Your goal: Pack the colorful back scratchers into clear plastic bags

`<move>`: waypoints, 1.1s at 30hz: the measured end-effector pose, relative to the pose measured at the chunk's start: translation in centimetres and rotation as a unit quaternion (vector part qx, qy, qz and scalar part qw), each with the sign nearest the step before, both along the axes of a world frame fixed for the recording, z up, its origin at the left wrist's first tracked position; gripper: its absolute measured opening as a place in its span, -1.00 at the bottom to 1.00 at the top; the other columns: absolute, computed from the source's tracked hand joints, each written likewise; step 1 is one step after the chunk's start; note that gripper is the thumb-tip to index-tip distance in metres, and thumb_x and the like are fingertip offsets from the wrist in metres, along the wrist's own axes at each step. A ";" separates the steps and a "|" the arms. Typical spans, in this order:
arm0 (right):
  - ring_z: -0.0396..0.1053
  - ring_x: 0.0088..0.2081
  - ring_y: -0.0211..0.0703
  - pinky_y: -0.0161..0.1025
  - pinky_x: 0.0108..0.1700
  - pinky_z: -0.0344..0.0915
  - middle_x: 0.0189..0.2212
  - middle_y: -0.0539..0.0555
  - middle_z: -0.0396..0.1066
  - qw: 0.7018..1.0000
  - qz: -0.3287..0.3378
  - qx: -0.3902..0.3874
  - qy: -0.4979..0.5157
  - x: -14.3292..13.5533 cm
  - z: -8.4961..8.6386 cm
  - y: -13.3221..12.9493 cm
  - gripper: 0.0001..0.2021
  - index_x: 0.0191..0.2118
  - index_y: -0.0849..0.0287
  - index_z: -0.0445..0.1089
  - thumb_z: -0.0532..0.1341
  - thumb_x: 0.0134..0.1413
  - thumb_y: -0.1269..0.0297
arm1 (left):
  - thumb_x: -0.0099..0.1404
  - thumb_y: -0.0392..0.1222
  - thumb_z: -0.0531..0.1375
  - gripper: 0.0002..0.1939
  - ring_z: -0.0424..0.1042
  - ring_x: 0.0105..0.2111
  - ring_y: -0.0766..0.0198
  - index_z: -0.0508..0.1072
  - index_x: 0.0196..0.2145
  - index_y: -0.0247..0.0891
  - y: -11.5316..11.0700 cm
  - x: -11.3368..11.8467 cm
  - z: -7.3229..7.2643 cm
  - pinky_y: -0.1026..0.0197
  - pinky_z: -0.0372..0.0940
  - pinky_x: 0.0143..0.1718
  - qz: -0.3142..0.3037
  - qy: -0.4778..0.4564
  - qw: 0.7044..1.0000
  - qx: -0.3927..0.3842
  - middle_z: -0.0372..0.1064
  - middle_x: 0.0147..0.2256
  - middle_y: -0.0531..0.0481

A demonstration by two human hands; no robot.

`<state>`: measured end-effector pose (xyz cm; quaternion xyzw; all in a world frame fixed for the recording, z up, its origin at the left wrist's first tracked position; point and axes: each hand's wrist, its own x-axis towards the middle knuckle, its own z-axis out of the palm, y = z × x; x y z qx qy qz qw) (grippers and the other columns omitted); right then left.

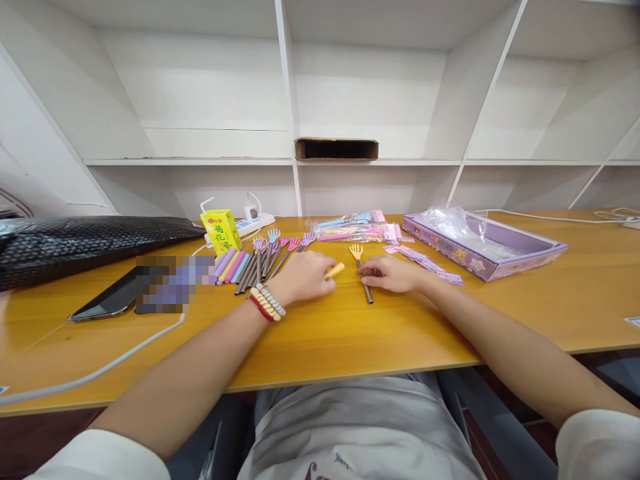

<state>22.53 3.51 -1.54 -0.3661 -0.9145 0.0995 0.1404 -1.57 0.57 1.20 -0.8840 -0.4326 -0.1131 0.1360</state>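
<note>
Between the thumb and fingers of my left hand is a short yellow handle. My right hand pinches the metal rod of a yellow claw-shaped stick, whose head points away from me and whose bare rod end points toward me. To the left of my left hand lie several metal rods with claw heads in yellow, blue, pink and purple. Beside them is a row of coloured handles in purple, yellow, pink and blue.
Bagged claw sticks lie at the back, with purple paper strips nearer. An open purple box holds clear plastic. At left are a yellow drink carton, a phone, a white cable and a black wrapped bundle.
</note>
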 end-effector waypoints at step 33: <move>0.19 -0.16 -0.13 -0.17 -0.10 0.20 -0.17 0.15 0.20 0.987 0.096 0.120 0.042 -1.9 -2.0 -0.5 -0.82 -0.28 0.17 0.37 0.10 0.15 0.20 | 0.35 -0.08 -0.14 -0.72 0.36 -0.44 0.22 0.31 -0.28 -0.19 -0.5 0.9 -1.7 0.20 0.14 -0.42 -0.142 0.014 0.982 -0.126 0.37 -0.41 -0.01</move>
